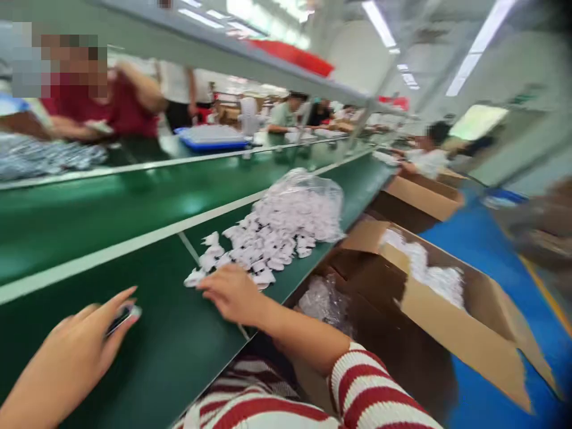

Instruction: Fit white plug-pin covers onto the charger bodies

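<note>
Head view, motion-blurred. Left hand (67, 357) low at the left, above the green tabletop (170, 339), thumb and fingers closed around a small dark object (121, 317) with a shiny end poking out past the fingertips; too blurred to name more closely. Right hand (232, 293) further in, palm down, fingers loosely stretched, tips touching the nearest of a pile of small white pieces (272, 238); nothing seen clasped. Red-and-white striped sleeve (370, 387) on that forearm, ending short of the wrist. Pile spread over the tabletop from the right hand away towards a clear plastic bag (313, 190), with more white pieces inside and at its near side. Just right of the tabletop edge and below it, an open cardboard box (469, 333) with a heap of similar white pieces along its inner wall. Crumpled clear plastic (324, 301) in the brown carton beside it. Blue floor (487, 250) beyond the box. Across the tabletop, past a white strip, a person in a red top (129, 110) with arms down on the far side, a silvery heap (44, 158) at the left, a blue tray (212, 140) further along. More people seated down the line, blurred.
</note>
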A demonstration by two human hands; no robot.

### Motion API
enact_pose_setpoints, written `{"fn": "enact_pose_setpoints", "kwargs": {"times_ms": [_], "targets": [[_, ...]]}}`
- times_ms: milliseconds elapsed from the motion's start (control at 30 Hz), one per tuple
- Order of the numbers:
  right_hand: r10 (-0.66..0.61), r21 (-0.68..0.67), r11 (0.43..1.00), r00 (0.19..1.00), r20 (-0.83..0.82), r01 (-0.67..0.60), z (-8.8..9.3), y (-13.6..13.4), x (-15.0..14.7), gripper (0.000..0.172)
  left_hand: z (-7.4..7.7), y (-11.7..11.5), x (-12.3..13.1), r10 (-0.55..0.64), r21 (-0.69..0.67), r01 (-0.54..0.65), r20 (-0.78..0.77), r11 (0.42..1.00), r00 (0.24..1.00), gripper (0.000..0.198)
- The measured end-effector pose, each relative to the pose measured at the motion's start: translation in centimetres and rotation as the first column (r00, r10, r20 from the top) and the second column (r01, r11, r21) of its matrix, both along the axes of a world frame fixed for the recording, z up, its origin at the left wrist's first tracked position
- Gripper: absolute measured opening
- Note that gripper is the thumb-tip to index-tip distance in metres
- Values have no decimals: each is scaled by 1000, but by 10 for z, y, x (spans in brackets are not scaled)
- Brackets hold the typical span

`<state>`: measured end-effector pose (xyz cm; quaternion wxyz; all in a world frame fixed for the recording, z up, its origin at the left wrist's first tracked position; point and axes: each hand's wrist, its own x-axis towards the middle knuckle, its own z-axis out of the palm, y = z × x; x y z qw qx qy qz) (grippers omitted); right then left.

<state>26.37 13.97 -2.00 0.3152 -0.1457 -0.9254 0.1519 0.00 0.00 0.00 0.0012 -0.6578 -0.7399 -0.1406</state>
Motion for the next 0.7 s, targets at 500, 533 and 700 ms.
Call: {"fn": "enact_pose_setpoints", "kwargs": {"times_ms": [500,533,700], "targets": [[-236,54,965,768,595,255,24,8,-66,33,-46,-30,10,250,30,-358,664,933,705,34],[-209,37,971,760,615,237,27,8,-71,31,-47,-29,9,230,47,-350,670,936,705,32],[42,-257,955,792,610,147,33,13,-86,48,-46,-33,6,129,110,-262,653,959,747,28]]}}
